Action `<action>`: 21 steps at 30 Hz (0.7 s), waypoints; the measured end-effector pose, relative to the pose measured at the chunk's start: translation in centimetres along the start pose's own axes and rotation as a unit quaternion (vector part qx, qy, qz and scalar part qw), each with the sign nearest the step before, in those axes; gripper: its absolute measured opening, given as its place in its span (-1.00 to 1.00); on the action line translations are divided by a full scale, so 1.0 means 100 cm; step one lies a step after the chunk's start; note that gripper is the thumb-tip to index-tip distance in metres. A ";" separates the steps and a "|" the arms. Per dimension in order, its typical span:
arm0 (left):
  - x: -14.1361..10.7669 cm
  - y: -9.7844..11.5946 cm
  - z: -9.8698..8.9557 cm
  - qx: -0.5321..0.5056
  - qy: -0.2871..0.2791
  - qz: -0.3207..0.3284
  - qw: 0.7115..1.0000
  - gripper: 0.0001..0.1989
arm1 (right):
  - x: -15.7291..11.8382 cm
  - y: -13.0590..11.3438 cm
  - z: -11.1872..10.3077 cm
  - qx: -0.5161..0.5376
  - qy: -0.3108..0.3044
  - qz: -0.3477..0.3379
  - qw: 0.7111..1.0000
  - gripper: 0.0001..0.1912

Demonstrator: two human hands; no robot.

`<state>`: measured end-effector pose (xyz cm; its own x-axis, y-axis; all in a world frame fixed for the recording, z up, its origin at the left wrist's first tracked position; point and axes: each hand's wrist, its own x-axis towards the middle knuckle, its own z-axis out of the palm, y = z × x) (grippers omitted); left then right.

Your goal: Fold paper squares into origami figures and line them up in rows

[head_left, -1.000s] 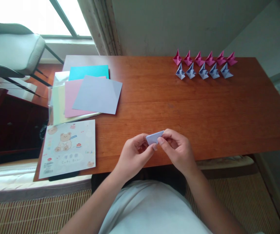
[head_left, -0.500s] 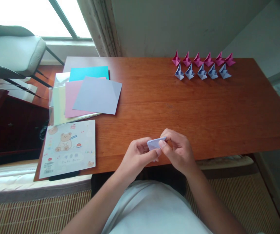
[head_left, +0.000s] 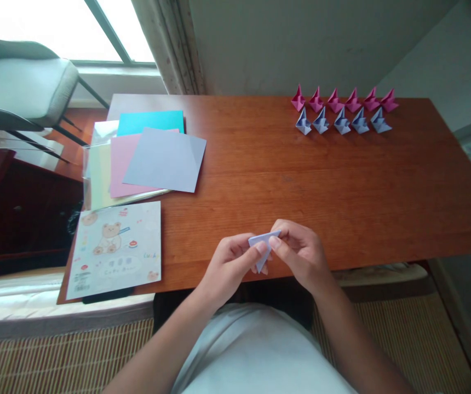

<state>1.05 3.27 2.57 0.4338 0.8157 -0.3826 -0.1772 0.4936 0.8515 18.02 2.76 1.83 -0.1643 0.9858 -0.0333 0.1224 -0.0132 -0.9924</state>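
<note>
Between my two hands is a small folded piece of light purple paper [head_left: 263, 260], held just above the table's front edge. My left hand [head_left: 232, 262] pinches its left side, the thumb lying across the front face. On the right, my right hand [head_left: 299, 251] grips the upper right corner between thumb and fingers. The paper has a straight top edge and narrows to a point at the bottom. My fingers behind it hide its back.
Pink origami figures [head_left: 334, 101] stand in a row at the back right, with light purple ones [head_left: 342, 122] in front. Coloured paper sheets [head_left: 165, 161] lie at the left, behind a packet with a bear print [head_left: 116, 246]. A chair [head_left: 17, 82] stands beyond the wooden table [head_left: 362, 197].
My left thumb has moved up across the paper's face, and the paper's lower point now shows below it. Both hands stay in nearly the same place.
</note>
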 end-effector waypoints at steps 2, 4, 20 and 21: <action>0.000 -0.001 -0.001 -0.003 -0.008 0.005 1.000 -0.64 | 0.000 0.000 0.000 -0.001 0.001 -0.008 1.000 -0.70; 0.001 -0.002 -0.001 0.004 -0.005 0.005 1.000 -0.64 | 0.000 0.000 0.000 -0.006 0.009 -0.013 1.000 -0.70; 0.007 0.003 -0.005 0.065 -0.005 0.001 0.998 -0.69 | 0.004 0.007 0.003 -0.046 0.116 -0.015 0.992 -0.70; 0.007 0.003 -0.006 0.064 -0.001 0.004 0.998 -0.69 | 0.004 0.007 0.003 -0.047 0.123 -0.016 0.991 -0.70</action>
<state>0.79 4.15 2.39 0.4349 0.8188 -0.3748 -0.0663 0.4442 0.8935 17.74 3.12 1.08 0.0734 0.9965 0.0390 0.2144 0.0224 -0.9765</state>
